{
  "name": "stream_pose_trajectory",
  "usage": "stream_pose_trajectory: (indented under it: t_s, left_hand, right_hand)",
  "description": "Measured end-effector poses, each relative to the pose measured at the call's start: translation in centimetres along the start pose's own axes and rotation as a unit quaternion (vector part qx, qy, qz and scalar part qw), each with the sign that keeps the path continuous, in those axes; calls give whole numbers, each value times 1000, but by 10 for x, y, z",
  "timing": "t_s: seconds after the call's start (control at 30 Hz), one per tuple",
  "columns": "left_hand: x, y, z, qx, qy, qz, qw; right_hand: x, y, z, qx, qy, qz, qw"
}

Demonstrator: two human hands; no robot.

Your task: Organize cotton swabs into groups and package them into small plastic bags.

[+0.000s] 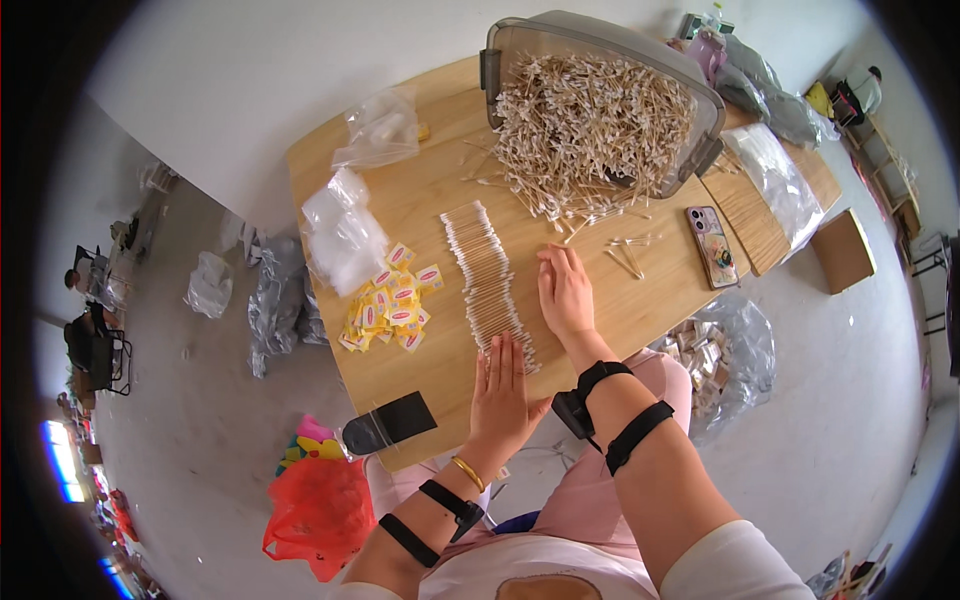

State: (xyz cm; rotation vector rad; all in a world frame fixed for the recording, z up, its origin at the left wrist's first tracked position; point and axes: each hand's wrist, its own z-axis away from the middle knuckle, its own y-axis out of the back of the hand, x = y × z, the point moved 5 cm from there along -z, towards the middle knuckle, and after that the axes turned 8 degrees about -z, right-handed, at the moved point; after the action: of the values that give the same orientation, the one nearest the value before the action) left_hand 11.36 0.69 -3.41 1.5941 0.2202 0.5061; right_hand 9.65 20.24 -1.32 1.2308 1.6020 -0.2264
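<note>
Table (440, 160): wooden, mid-frame.
Left hand (503, 395): lower centre; fingers flat, clutching nothing, over the near end of your swab row (482, 265).
Right hand (567, 290): centre; palm hidden, can't tell your grip.
Swab row: centre; your sideways nudge could skew it.
Tub (570, 35): upper centre-right; a knock could spill heaped swabs (590, 130).

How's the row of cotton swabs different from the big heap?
The row is neat, its swabs side by side; the heap is jumbled, swabs pointing every way. The heap is much bigger than the row. The row lies on the table; the heap mostly sits in a tipped grey bin, spilling out. Both have white tips and tan sticks.
</note>
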Motion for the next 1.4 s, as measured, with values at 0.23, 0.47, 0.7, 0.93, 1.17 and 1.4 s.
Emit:
stream_pose_trajectory:
  t_s: [0.23,0.47,0.7,0.93,1.17,1.4]
  left_hand:
    - [-3,10,-5,9,-11,-24,1000]
    - [-36,30,32,87,101,38,990]
    - [-23,-5,19,73,116,32,990]
    - [-19,-2,10,38,159,-42,986]
    - [-24,-7,12,98,149,-60,982]
    - [-28,18,1,112,132,75,982]
  right_hand:
    - [1,8,3,-44,-45,-42,997]
    - [-41,33,84,-213,-31,-54,975]
    - [-54,5,121,-251,54,31,966]
    - [-62,-5,127,-224,8,-19,974]
    - [-51,-17,113,-226,29,59,972]
    - [-50,-25,102,-222,18,6,975]
